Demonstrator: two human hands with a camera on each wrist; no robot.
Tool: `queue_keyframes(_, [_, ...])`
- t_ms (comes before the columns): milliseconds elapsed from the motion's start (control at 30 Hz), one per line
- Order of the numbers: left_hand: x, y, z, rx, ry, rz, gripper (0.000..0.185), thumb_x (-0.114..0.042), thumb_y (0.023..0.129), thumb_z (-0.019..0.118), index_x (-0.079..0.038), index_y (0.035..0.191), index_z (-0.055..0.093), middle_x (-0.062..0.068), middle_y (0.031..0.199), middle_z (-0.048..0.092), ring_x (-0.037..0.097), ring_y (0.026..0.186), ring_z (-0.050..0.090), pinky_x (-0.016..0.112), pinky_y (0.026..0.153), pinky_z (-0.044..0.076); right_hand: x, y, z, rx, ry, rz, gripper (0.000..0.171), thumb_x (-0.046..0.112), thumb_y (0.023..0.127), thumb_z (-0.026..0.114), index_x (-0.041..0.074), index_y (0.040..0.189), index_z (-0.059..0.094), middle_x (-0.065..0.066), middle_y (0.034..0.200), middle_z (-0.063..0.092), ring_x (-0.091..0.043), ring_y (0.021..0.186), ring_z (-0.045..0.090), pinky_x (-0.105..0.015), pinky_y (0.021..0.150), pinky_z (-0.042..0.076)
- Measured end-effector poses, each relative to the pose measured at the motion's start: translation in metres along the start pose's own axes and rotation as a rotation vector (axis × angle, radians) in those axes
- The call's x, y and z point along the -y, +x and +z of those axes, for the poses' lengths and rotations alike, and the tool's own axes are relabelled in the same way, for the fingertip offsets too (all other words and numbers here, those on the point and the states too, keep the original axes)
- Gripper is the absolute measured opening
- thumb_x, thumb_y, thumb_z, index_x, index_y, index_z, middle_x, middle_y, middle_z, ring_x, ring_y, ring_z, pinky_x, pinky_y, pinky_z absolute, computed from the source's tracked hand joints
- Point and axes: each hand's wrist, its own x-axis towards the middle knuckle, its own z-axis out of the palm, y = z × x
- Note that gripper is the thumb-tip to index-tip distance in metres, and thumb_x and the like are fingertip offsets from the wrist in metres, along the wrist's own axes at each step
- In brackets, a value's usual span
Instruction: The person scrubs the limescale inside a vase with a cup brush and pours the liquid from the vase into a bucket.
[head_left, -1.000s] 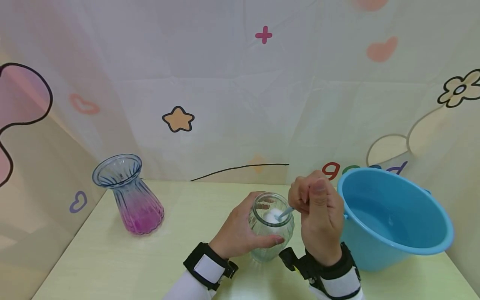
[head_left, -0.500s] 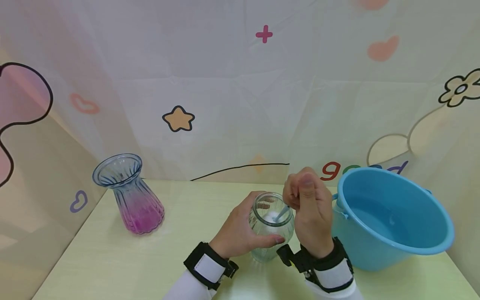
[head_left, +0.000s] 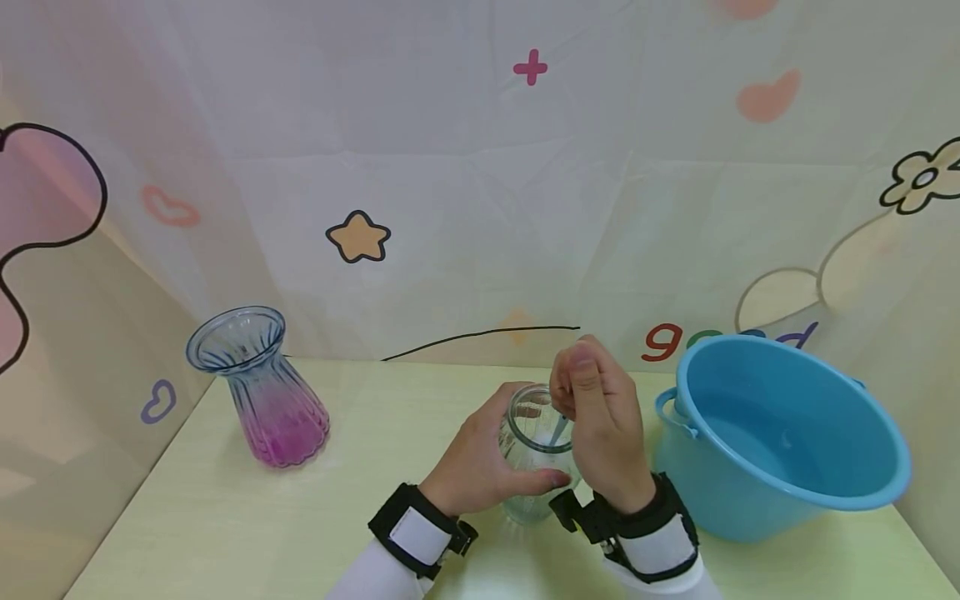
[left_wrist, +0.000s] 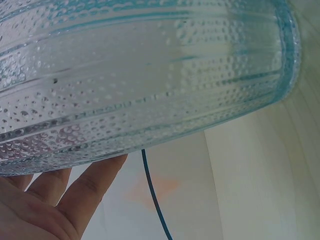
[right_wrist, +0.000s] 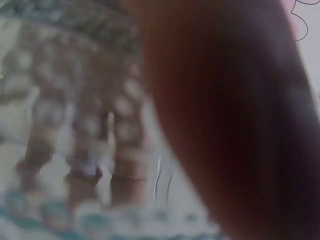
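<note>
A clear ribbed glass jar (head_left: 528,508) stands upright near the middle of the table. My left hand (head_left: 480,471) grips its side, thumb across the front and fingers behind. In the left wrist view the dotted glass jar (left_wrist: 150,90) fills the top, with fingers (left_wrist: 92,185) against its lower edge. My right hand (head_left: 609,429) is curled at the jar's mouth, holding the pale blue handle of a bottle brush (head_left: 559,430). Its whitish head is down in the jar, mostly hidden by glass and hand. The right wrist view shows blurred jar glass (right_wrist: 75,125) close up.
A light blue bucket (head_left: 750,492) stands right of the right hand, its side handle (head_left: 675,417) toward that hand. At the left stands a ribbed pink-and-blue glass vase (head_left: 277,417). A printed curtain (head_left: 450,208) hangs behind the table (head_left: 247,517).
My right hand has shifted left over the jar's mouth, and the brush handle has tilted steeper. Now the white head shows less. My left hand and the jar stay in place.
</note>
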Motion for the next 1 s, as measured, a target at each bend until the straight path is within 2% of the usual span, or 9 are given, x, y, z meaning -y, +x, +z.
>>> queue_keyframes(200, [0.0,0.0,0.0,0.001,-0.016,0.002,0.081,-0.037,0.077,0.09,-0.037,0.143,0.044,-0.002,0.127,0.065,0.034,0.11,0.065,0.042,0.09,0.06,0.001,0.0,0.002,0.021,-0.024,0.004,0.032,0.007,0.112,0.033,0.001,0.083,0.045,-0.006,0.069,0.037,-0.019,0.056,0.037,-0.033,0.045,0.031])
queue_keyframes(400, [0.001,0.0,0.0,-0.004,0.019,-0.002,0.082,-0.04,0.077,0.09,-0.037,0.144,0.044,0.0,0.132,0.064,0.017,0.112,0.063,0.032,0.092,0.057,0.0,0.001,0.0,-0.061,0.002,-0.017,0.034,0.01,0.112,0.034,-0.002,0.082,0.043,-0.006,0.068,0.037,-0.019,0.055,0.036,-0.03,0.045,0.03])
queue_keyframes(567, [0.001,0.0,0.0,-0.018,0.065,0.021,0.083,-0.04,0.076,0.091,-0.038,0.144,0.044,0.0,0.133,0.064,0.012,0.115,0.062,0.035,0.097,0.055,0.002,0.001,-0.002,-0.141,0.018,-0.028,0.04,0.019,0.113,0.036,-0.003,0.081,0.04,-0.004,0.066,0.037,-0.018,0.056,0.037,-0.028,0.047,0.032])
queue_keyframes(833, [0.0,0.0,0.0,-0.036,0.095,0.034,0.085,-0.04,0.075,0.092,-0.039,0.144,0.043,-0.007,0.135,0.063,0.011,0.119,0.062,0.036,0.101,0.054,0.006,0.001,-0.004,-0.204,0.137,-0.052,0.046,0.027,0.113,0.041,-0.006,0.08,0.035,-0.003,0.066,0.032,-0.016,0.055,0.033,-0.027,0.047,0.027])
queue_keyframes(1000, [0.001,0.0,0.0,-0.029,0.102,0.034,0.084,-0.042,0.076,0.091,-0.039,0.145,0.043,-0.009,0.136,0.061,0.012,0.119,0.061,0.035,0.099,0.055,0.011,0.003,-0.004,-0.224,0.233,-0.126,0.044,0.025,0.112,0.043,-0.004,0.08,0.035,-0.005,0.065,0.032,-0.017,0.054,0.032,-0.028,0.046,0.026])
